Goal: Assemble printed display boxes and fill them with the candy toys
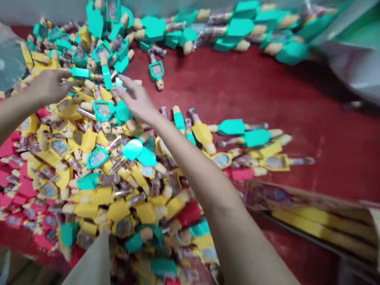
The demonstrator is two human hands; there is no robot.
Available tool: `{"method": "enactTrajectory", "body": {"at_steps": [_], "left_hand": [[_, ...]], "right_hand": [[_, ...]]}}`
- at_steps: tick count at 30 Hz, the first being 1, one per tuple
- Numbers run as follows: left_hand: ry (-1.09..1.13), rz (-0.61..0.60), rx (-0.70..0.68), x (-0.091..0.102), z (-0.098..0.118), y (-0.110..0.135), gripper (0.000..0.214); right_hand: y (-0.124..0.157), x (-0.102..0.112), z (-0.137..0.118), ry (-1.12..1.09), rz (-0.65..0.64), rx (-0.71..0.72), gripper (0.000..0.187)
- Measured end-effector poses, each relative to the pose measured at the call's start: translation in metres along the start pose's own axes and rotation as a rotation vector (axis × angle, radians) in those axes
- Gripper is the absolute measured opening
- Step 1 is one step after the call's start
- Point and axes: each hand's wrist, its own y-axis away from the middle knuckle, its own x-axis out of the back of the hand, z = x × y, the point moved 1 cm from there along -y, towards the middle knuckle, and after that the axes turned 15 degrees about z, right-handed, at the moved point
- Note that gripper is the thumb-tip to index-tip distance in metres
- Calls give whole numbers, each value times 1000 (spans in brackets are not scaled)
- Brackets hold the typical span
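Small plastic toys with teal, yellow or pink bodies, tan knobs and clear tubes with dark contents lie in a large heap. My left hand [53, 86] is over the heap's upper left, fingers stretched out and apart. Its fingertips are by the end of a teal toy [80, 73]; whether they touch it is unclear. Reaching in from the lower right, my right hand [137, 102] has its fingers apart beside an upright teal toy [106, 76] and above another teal toy [123, 113]. Neither hand visibly grips anything, though blur softens the fingertips.
A row of teal toys [240, 29] runs along the back of the red table [297, 95]. Several loose toys [231, 126] lie right of the heap. An open box [303, 198] with yellow toys stands at lower right. A plastic bag [360, 55] is at upper right.
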Motion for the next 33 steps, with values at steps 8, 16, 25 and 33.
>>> {"method": "enactTrajectory", "body": {"at_steps": [8, 16, 25, 33], "left_hand": [[735, 26, -161, 236, 192, 318, 74], [739, -629, -374, 227, 383, 539, 69], [693, -522, -134, 167, 384, 485, 59], [529, -256, 530, 233, 343, 484, 74]], "right_hand": [[431, 182, -46, 652, 836, -303, 60], [580, 104, -15, 698, 349, -512, 90], [416, 58, 19, 654, 246, -447, 85], [563, 127, -64, 532, 144, -212, 77]]}}
